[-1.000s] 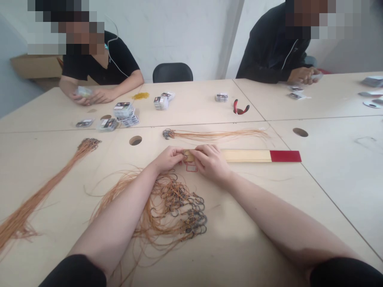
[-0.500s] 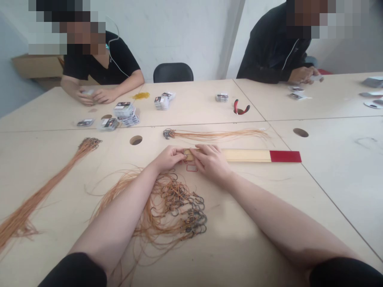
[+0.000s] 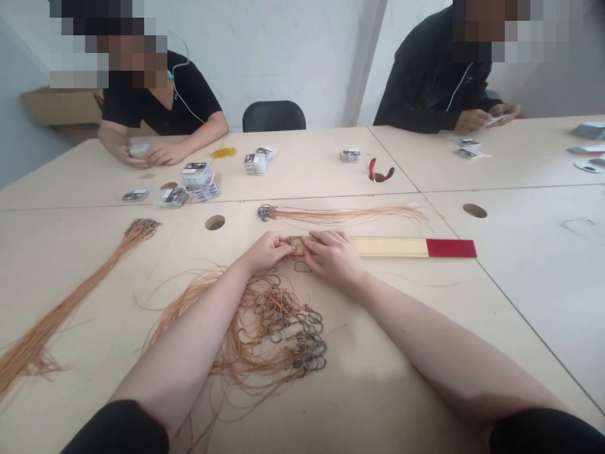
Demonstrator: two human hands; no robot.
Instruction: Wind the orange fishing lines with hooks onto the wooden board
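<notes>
A long pale wooden strip point(image 3: 390, 247) with a red end point(image 3: 450, 248) lies across the table in front of me. At its left end my left hand point(image 3: 269, 251) is closed, thumb and fingertips pinched at a small dark hook on the strip. My right hand point(image 3: 334, 255) rests over the strip just beside it, its fingers bent and pressed down on the wood. A small red rectangular outline point(image 3: 302, 267) shows below the strip. A tangled pile of hooks with orange lines point(image 3: 283, 321) lies under and beside my left forearm.
An orange bundle with hooks point(image 3: 89, 284) lies at left, another bundle point(image 3: 331, 214) beyond the strip. Farther off are stacked small boxes point(image 3: 196, 176), red pliers point(image 3: 380, 171) at a table hole, and two people, one point(image 3: 161, 101) at left, one point(image 3: 420, 82) at right.
My hands have hardly moved on the strip. Across the table, the right person's hands have shifted slightly right, and the left person's hands have moved a little around a small box.
</notes>
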